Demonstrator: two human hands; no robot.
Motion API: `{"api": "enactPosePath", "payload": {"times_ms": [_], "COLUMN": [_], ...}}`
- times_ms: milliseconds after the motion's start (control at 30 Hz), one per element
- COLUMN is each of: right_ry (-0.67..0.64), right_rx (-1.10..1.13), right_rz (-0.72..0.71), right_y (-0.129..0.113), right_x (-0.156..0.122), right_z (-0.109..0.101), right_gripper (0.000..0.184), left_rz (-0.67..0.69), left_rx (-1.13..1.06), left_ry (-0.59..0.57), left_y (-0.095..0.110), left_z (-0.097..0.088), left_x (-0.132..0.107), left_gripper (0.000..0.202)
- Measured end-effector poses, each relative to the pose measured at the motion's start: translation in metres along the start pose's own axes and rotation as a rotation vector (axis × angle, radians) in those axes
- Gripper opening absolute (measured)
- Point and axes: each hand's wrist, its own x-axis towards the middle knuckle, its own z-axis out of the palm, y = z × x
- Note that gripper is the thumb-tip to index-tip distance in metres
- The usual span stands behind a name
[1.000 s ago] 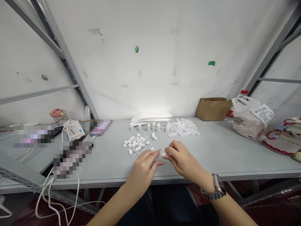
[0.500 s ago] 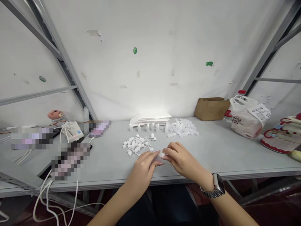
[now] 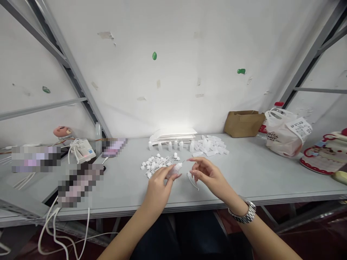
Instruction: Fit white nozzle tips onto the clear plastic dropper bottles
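In the head view, my left hand (image 3: 159, 186) is closed around a small translucent plastic dropper bottle (image 3: 172, 171). The bottle is tilted, its white top and thin needle-like tip pointing up and right. My right hand (image 3: 205, 171) is just to the right, fingers apart and partly curled, its index fingertip close to the tip. Below its thumb, a white piece with a thin curved tail (image 3: 193, 183) appears to lie on the table. Beyond my left hand is a pile of white caps with thin tails (image 3: 157, 163), partly hidden by that hand.
Several small bottles (image 3: 170, 146) stand in a row at the back, beside a heap of translucent bottles (image 3: 213, 146). White sheets (image 3: 173, 135) lie behind them. A brown box (image 3: 244, 124) and a plastic bag (image 3: 283, 139) stand right; phones and cables (image 3: 81, 184) are left.
My left hand has drawn slightly left and up with the bottle, turning its tip into view. My right hand has come off the bottle's top and its fingers have spread.
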Motion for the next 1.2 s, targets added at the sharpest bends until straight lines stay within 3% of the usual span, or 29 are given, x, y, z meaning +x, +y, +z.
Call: {"api": "enactPosePath", "payload": {"times_ms": [133,400,633,967,1200], "right_ry": [0.049,0.214,0.227,0.334,0.355], "right_rx": [0.224,0.362,0.287,0.16,0.14], "right_rz": [-0.059,0.06,-0.013,-0.155,-0.169], "right_y": [-0.007,0.001,0.001,-0.006,-0.007], "right_x": [-0.002,0.003,0.0,-0.007,-0.009], "right_z": [0.004,0.011,0.01,0.013,0.013], "right_gripper": [0.027,0.032,0.005,0.008,0.013], "left_rz": [-0.211,-0.267,-0.21,0.092,0.179], "left_rx": [-0.251,-0.354,-0.308,-0.03,0.035], "left_ry": [-0.066,-0.06,-0.054,0.06,0.076], "left_y": [0.006,0.01,0.01,0.01,0.009], "left_z": [-0.006,-0.005,-0.005,-0.004,-0.004], "left_x": [0.003,0.002,0.001,-0.004,-0.006], "left_gripper": [0.022,0.023,0.022,0.022,0.022]}}
